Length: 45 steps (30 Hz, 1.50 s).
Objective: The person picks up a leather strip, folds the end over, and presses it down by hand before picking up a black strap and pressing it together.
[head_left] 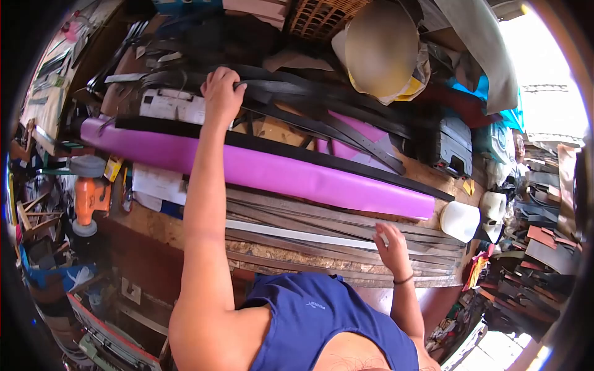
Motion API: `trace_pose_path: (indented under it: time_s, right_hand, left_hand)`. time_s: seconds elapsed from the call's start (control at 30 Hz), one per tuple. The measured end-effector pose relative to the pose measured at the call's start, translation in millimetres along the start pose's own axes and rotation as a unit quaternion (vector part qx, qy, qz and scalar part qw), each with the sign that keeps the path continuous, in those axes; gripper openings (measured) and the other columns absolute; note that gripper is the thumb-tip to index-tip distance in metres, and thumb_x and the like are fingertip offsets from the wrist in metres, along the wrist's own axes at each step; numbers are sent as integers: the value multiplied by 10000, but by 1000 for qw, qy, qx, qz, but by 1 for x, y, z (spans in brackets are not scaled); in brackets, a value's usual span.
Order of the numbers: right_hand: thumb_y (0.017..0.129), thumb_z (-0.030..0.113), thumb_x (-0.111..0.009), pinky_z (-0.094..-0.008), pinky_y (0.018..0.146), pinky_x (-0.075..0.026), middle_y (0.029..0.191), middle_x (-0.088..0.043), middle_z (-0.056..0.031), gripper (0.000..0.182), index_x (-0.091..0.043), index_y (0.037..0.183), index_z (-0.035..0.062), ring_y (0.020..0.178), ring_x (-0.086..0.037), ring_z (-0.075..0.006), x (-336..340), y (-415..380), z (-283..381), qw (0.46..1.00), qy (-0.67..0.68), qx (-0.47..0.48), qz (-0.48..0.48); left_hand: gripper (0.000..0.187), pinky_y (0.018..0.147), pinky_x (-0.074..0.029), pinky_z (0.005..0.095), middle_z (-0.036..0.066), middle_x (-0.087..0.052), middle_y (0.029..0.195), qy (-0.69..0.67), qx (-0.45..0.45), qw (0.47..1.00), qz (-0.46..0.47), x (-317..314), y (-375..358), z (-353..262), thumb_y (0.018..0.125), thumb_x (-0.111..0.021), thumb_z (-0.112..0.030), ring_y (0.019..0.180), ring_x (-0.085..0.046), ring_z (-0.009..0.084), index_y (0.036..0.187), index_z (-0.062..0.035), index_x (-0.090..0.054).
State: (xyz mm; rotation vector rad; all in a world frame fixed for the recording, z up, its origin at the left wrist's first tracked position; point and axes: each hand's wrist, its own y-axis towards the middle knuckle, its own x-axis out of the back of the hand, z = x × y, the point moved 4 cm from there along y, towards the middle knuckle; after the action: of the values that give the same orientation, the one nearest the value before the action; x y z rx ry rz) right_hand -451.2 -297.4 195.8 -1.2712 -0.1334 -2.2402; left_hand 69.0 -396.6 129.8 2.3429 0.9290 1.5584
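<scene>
My left hand (221, 93) reaches to the back of the bench, its fingers closed on the end of a dark strap (272, 88) among other black straps. Nearer to me lies a long pink-purple roll (278, 176), with a black strip (284, 151) along its far side. My right hand (391, 247) hovers at the front, fingers apart and holding nothing, over long brown strips (297, 216) and one pale strip (297, 234). A dark belt with holes (365, 142) lies beyond the roll.
An orange tool (88, 199) stands at the left, near papers (158, 182). A dark case (453, 147) and a white container (460, 221) sit at the right. A wicker basket (315, 18) is at the back. Drawers (117, 328) and leather scraps (544, 247) flank the bench.
</scene>
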Motion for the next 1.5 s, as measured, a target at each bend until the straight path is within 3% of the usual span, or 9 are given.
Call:
trace_pose_path:
  time_s: [0.1,0.27,0.47,0.6,0.8,0.93,1.3,1.43,1.5]
  right_hand:
    - [878,99,-721,-434,867,-533,1058,-691,-179,314,-659,1169,0,998,-657,-373,3,68,29,996,-9,84,25]
    - [885,147,-718,-453,892,-522,1054,-673,-191,315,-662,1160,4,992,-634,-399,-14,150,79,972,12,236,0]
    - [888,149,-701,-447,960,-510,1145,-674,-205,305,-656,1137,-22,1089,-623,-404,-31,242,73,977,26,214,-6]
    - [915,149,-692,-429,1008,-503,1278,-636,-199,324,-645,1192,-14,1172,-609,-390,-61,294,143,948,22,317,21]
    - [879,96,-672,-447,1030,-479,1261,-636,-176,341,-642,1208,13,1221,-572,-371,-143,389,237,904,5,416,-99]
    - [876,122,-627,-489,864,-525,1004,-631,-116,193,-655,1056,59,1051,-615,-361,-172,421,245,932,-108,329,-110]
    - [944,197,-653,-448,855,-540,1034,-709,-262,276,-703,1108,-19,1001,-674,-437,-75,415,246,957,49,272,92]
    - [975,159,-670,-294,779,-512,933,-700,-74,284,-652,1169,-47,828,-626,-145,-55,394,248,942,191,226,156]
    - [946,150,-711,-277,803,-510,986,-685,-44,300,-644,1168,-40,893,-624,-113,-30,376,249,942,208,225,137]
  left_hand:
    - [211,907,-449,499,60,-635,1106,-56,-1,997,57,4,6,17,822,-772,-187,1126,-582,327,938,-76,-635]
    - [477,1152,-303,655,65,-587,1352,96,37,969,225,-19,-9,30,857,-769,-231,1384,-458,276,1291,-101,-622]
    - [449,1124,-363,575,66,-615,1306,90,-22,991,92,-34,-25,42,831,-765,-223,1347,-496,282,1246,-107,-641]
    - [427,1122,-375,517,83,-637,1262,68,-37,997,16,-33,-28,42,802,-754,-214,1304,-531,290,1199,-95,-653]
    - [419,1091,-391,528,111,-641,1197,43,-50,997,-31,-33,-31,41,741,-683,-143,1272,-547,303,1149,-65,-636]
    - [446,1091,-394,534,123,-644,1196,40,-36,998,-18,-32,-29,40,715,-661,-140,1258,-558,312,1151,-53,-637]
    - [539,1114,-382,543,153,-611,1283,-10,-18,998,-56,-34,-30,45,826,-694,-238,1265,-546,328,1306,-23,-576]
    - [596,1114,-374,544,177,-489,1433,-64,14,994,-88,-18,-20,40,827,-738,-237,1324,-453,384,1367,-63,-554]
    - [639,1127,-339,593,186,-411,1516,13,37,999,-5,-21,-10,35,841,-750,-292,1420,-359,401,1413,-102,-537]
